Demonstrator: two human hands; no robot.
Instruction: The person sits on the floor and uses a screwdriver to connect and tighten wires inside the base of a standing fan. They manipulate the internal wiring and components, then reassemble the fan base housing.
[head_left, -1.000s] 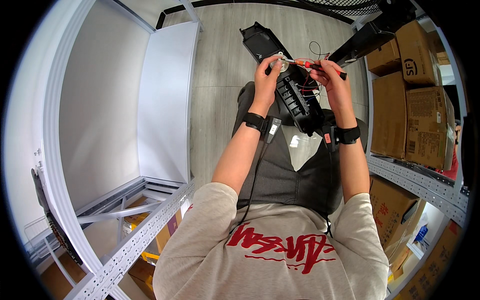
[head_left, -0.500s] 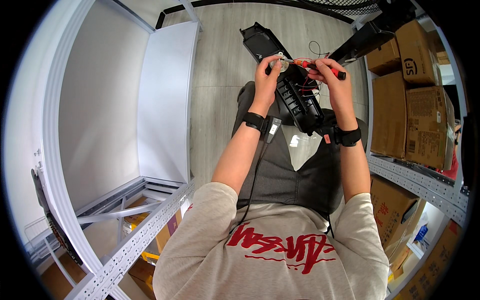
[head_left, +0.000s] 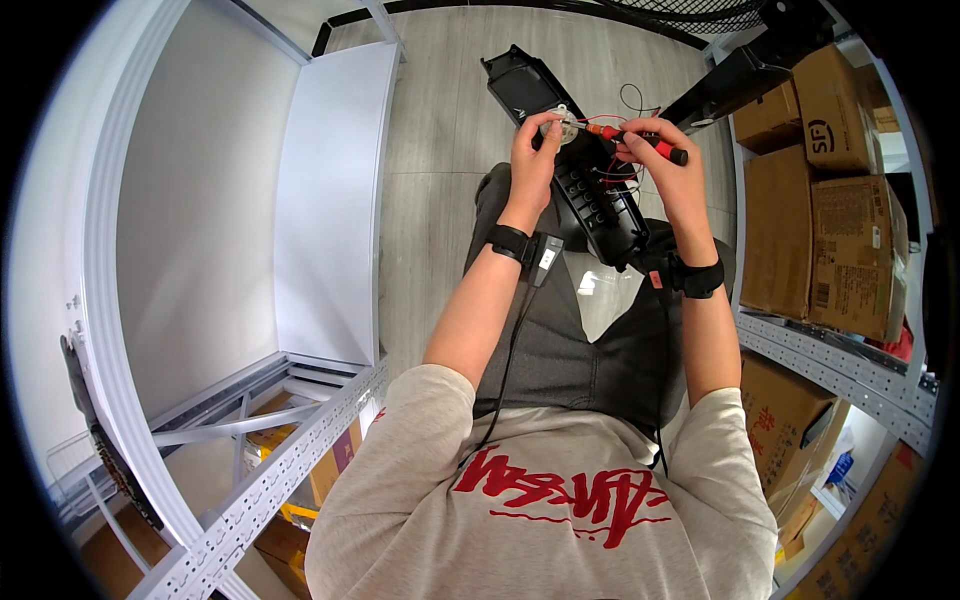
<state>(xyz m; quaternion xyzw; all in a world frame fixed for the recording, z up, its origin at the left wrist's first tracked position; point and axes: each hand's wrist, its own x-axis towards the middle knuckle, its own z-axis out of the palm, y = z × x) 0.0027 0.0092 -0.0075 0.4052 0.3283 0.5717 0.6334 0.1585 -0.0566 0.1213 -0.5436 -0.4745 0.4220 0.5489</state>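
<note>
Pinched in my left hand [head_left: 535, 160] is a round, pale disc-shaped part [head_left: 566, 128], held by its near edge. My right hand [head_left: 676, 172] grips a red-and-black screwdriver [head_left: 608, 132]; its tip points left and meets the disc, though the exact contact is too small to see. Beneath both hands, a long black plastic housing [head_left: 600, 205] slants across my lap, with a row of round shapes along it. Its far section [head_left: 525, 85] extends beyond my left hand. Thin red and black wires [head_left: 622, 178] run between the housing and the disc.
White shelving [head_left: 330, 200] stands on my left. Cardboard boxes [head_left: 778, 230] fill the metal rack on my right. A black upright post [head_left: 725, 85] leans in at the far right. Cables hang from the black bands [head_left: 512, 243] on my wrists.
My right hand has shifted slightly on the screwdriver, its fingers now farther forward over the handle. The left hand and the disc stay almost where they were.
</note>
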